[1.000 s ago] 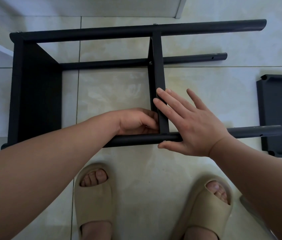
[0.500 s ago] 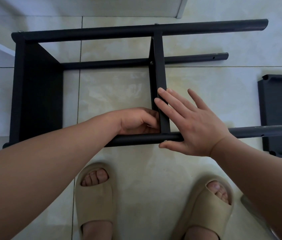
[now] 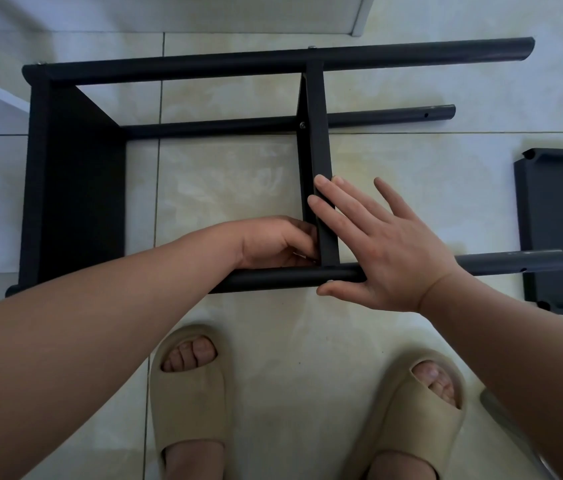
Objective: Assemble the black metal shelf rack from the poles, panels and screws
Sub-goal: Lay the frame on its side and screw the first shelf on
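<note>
Steadiness counts: the right grip [image 3: 387, 251], fingers spread flat, should press the middle panel [image 3: 318, 143] square against the near pole [image 3: 283, 277] of the rack [image 3: 72, 174] lying sideways on the floor [image 3: 224, 174]. The left grip [image 3: 273, 242] curls at that joint; what it pinches is hidden.

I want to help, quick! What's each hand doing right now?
Left hand: fingers curled beside the middle panel; cannot tell if it holds anything.
Right hand: open, pressing flat on the panel and near pole.
</note>
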A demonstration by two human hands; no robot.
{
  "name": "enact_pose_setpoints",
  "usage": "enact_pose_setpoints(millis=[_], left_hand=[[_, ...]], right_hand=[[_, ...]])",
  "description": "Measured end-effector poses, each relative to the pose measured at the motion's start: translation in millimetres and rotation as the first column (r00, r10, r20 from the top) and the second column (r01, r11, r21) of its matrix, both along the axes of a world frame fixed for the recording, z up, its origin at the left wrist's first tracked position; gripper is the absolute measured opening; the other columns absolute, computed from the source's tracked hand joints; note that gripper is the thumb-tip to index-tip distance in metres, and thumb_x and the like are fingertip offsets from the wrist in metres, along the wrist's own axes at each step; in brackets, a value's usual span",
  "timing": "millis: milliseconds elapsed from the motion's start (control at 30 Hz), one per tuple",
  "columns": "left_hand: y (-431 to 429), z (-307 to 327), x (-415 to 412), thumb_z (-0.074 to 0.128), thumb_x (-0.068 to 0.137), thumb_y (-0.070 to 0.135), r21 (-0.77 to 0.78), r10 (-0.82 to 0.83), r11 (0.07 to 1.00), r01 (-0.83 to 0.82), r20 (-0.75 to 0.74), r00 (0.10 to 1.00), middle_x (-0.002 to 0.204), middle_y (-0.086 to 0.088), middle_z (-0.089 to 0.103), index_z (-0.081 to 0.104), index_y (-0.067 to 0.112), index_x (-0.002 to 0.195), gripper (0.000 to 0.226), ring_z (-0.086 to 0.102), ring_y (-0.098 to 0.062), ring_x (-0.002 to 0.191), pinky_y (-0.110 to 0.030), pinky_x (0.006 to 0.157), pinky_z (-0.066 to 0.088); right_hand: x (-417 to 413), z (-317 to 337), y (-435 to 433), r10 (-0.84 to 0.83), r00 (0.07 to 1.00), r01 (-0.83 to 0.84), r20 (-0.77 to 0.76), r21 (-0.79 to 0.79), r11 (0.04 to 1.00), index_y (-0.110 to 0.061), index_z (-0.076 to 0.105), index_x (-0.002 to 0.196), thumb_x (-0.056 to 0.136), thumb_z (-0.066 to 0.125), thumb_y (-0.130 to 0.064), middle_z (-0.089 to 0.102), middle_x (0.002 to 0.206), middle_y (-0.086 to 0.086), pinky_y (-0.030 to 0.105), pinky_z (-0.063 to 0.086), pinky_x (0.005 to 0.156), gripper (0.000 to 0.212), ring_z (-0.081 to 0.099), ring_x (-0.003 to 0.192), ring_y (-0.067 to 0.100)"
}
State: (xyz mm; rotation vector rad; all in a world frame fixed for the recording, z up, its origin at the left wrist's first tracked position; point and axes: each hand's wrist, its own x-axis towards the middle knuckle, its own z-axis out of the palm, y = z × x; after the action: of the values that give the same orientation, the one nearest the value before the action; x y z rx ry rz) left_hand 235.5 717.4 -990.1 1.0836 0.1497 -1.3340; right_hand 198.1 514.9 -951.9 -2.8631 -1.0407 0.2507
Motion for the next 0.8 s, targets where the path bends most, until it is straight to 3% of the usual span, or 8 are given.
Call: enact_pose_setpoints(millis=[100,167,367,533,667,800], left_hand=[[-0.5,0.4,-1.5,0.056,0.079,0.007,0.080,-0.091,0.993,0.083,0.107,0.990,0.078,-0.006,0.064,0.063,0.001,0.088,0.013,0.063,-0.014,0.073,-0.024,0.070,0.052],[0.3,-0.3,-2.1,0.057,0.084,0.004,0.122,-0.122,0.987,0.103,0.156,0.980,0.074,-0.004,0.068,0.068,0.005,0.081,0.011,0.066,-0.012,0.069,-0.021,0.065,0.053],[-0.1,-2.1,-2.2,0.056,0.083,-0.006,0.063,-0.012,0.998,0.006,0.103,0.995,0.076,-0.012,0.060,0.061,-0.001,0.092,0.011,0.062,-0.019,0.071,-0.029,0.072,0.051],[0.3,-1.6,-0.9,0.043,0.092,-0.007,0.005,0.006,1.000,-0.006,0.008,1.000,0.079,-0.007,0.063,0.058,0.002,0.095,0.018,0.065,-0.015,0.071,-0.026,0.069,0.054],[-0.9,-1.5,-1.8,0.059,0.083,0.007,0.098,-0.073,0.993,0.063,0.111,0.991,0.080,-0.006,0.068,0.068,0.004,0.088,0.011,0.066,-0.014,0.074,-0.026,0.072,0.053],[0.7,-2.7,-2.4,0.054,0.088,-0.006,0.111,-0.046,0.993,0.034,0.110,0.993,0.074,-0.009,0.066,0.066,0.001,0.083,0.015,0.066,-0.016,0.068,-0.024,0.066,0.054]], right_hand=[[0.4,0.3,-0.5,-0.001,1.000,0.001,-0.002,0.000,1.000,-0.012,0.020,0.162,0.088,0.033,-0.082,0.008,0.170,0.005,0.059,0.020,0.122,0.102,0.012,0.157,0.022],[0.1,-0.1,0.1,-0.002,1.000,0.002,-0.003,0.004,1.000,-0.013,0.021,0.162,0.088,0.034,-0.082,0.009,0.170,0.004,0.059,0.019,0.122,0.102,0.012,0.157,0.022],[0.2,0.1,0.0,-0.003,1.000,0.003,-0.009,0.007,1.000,-0.013,0.020,0.162,0.088,0.033,-0.082,0.009,0.170,0.004,0.059,0.019,0.122,0.102,0.012,0.157,0.022],[0.1,0.0,0.2,-0.003,1.000,0.003,-0.014,0.005,1.000,-0.013,0.019,0.162,0.088,0.032,-0.082,0.008,0.170,0.004,0.058,0.019,0.122,0.102,0.010,0.157,0.021],[0.3,0.6,0.2,-0.002,1.000,0.002,-0.013,-0.003,1.000,-0.013,0.019,0.162,0.088,0.033,-0.082,0.007,0.170,0.004,0.059,0.019,0.122,0.102,0.010,0.157,0.022],[0.3,0.5,0.1,-0.003,1.000,0.003,-0.012,-0.005,1.000,-0.013,0.020,0.162,0.087,0.033,-0.082,0.008,0.170,0.004,0.059,0.019,0.122,0.102,0.011,0.157,0.022]])
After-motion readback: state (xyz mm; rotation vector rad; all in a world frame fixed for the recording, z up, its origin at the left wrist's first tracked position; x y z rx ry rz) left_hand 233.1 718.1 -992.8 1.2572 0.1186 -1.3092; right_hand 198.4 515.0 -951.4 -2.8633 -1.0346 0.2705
